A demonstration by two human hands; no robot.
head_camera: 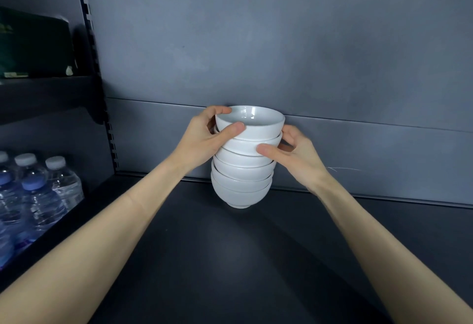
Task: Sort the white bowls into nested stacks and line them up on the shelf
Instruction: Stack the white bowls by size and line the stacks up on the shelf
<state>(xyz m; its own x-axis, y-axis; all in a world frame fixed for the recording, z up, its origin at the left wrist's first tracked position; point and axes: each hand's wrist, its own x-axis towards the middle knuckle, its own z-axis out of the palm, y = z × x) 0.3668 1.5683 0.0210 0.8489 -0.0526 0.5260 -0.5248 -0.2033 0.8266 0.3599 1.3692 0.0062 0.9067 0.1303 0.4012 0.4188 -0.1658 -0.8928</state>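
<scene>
Both hands clasp a nested stack of white bowls (244,159) near the shelf's (230,259) back edge. The left hand (204,136) pinches the top bowl (249,122), and the right hand (297,150) curls round the second. The leaning stack could topple if nudged.

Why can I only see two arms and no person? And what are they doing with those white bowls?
The camera sits on the person's head and looks forward and down, so you see only their arms, as if they were your own. The left hand grips the top bowl. The right hand holds the stack of white bowls just below it. The bowls sit one inside another, and the stack seems to stand on a dark shelf. Water bottles stand off to the left.
</scene>
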